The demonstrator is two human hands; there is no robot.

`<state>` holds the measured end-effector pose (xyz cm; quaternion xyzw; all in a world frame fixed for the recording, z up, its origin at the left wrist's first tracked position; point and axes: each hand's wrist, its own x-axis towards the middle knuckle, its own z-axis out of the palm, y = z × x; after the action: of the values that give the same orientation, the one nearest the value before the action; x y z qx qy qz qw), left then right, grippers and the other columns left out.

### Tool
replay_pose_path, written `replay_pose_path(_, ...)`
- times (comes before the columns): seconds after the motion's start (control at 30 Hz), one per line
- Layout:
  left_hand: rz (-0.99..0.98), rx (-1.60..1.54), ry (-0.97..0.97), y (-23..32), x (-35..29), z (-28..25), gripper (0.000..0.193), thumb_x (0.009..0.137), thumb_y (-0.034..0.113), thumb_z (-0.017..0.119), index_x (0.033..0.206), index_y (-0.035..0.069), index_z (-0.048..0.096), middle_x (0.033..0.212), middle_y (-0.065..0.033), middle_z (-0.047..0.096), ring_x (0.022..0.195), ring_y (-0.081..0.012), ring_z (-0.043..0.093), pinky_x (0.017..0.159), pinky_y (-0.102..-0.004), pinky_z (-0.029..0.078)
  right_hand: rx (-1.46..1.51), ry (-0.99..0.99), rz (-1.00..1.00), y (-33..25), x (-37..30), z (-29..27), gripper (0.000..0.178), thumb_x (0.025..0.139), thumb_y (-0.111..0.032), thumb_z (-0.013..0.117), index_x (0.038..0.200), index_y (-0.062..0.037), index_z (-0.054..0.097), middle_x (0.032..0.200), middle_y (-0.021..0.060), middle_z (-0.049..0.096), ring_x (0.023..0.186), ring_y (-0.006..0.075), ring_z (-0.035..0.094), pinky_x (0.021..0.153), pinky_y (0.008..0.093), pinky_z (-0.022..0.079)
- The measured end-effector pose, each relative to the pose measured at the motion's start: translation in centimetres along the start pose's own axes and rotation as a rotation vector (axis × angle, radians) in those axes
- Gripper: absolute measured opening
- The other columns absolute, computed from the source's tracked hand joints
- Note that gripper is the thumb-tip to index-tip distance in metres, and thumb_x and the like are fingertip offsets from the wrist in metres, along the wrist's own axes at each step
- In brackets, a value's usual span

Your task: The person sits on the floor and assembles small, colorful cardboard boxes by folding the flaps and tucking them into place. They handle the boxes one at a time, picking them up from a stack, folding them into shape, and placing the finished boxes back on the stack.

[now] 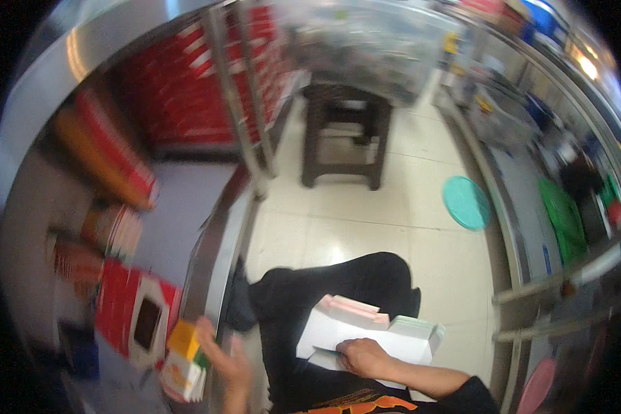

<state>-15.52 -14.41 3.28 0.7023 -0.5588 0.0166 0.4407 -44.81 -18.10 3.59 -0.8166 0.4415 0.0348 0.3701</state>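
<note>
Across my lap lies a white, partly unfolded cardboard carton (pixel 379 334), its plain side up, with pinkish flaps at one end and pale green ones at the other. My right hand (pixel 363 357) rests on it, fingers closed on a flap at its near edge. Off to the left, my left hand (pixel 224 355) is somewhat blurred, its fingers stretched and the thumb apart. It is beside a small stack of yellow, green and white flat cartons (pixel 184 362) on the low shelf; whether it touches them is unclear.
A red and white box (pixel 134 310) stands on the left metal shelf (pixel 193 186), with more cartons (pixel 114 228) behind. Ahead on the tiled floor is a dark plastic stool (pixel 345 138). A turquoise round lid (pixel 466 202) lies near the right rack (pixel 493 200), which holds bins.
</note>
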Motion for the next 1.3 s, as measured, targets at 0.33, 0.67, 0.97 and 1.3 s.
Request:
replay_pose_path(0.33,0.385,-0.912,-0.144,13.3,8.0,8.8,0.046,0.083,0.032,0.073,0.108,0.0,0.049,0.092,-0.0125,0.054,0.082,-0.028,0.055,0.092,-0.0451,0.045,0.16,0.645,-0.187,-6.4,-6.9,-13.4,0.032,0.082,-0.009,0.059,0.113,-0.0037,0.056,0.084,0.0159,0.064,0.075,0.0355,0.064,0.067,0.0457,0.05)
replay_pose_path(0.67,0.437,-0.812,0.431,18.0,14.9,6.4,0.019,0.09,0.017,0.052,0.097,0.007,0.038,0.085,-0.007,0.04,0.075,-0.0185,0.039,0.069,-0.0347,0.035,-0.144,1.073,-0.61,-9.2,-1.4,-18.2,0.032,0.074,-0.006,0.068,0.105,-0.0021,0.058,0.085,0.0106,0.059,0.075,0.029,0.06,0.065,0.0381,0.048)
replay_pose_path(0.97,0.415,-0.424,0.011,12.4,19.1,2.2,0.02,0.096,0.014,0.04,0.084,0.0,0.048,0.079,-0.0106,0.046,0.074,-0.0205,0.044,0.067,-0.0357,0.035,0.231,1.097,-0.888,-11.3,8.8,-17.7,0.019,0.084,-0.011,0.062,0.1,-0.0016,0.058,0.096,0.0127,0.057,0.086,0.0311,0.06,0.073,0.0415,0.048)
replay_pose_path(1.3,0.323,-0.559,-0.042,9.5,17.2,1.7,0.024,0.099,0.02,0.05,0.083,0.003,0.048,0.076,-0.0043,0.047,0.072,-0.0138,0.044,0.066,-0.0301,0.037,0.467,0.929,-0.904,-11.5,12.6,-13.9,0.014,0.089,-0.01,0.059,0.099,-0.0008,0.055,0.08,0.0172,0.056,0.079,0.0367,0.059,0.067,0.0437,0.046)
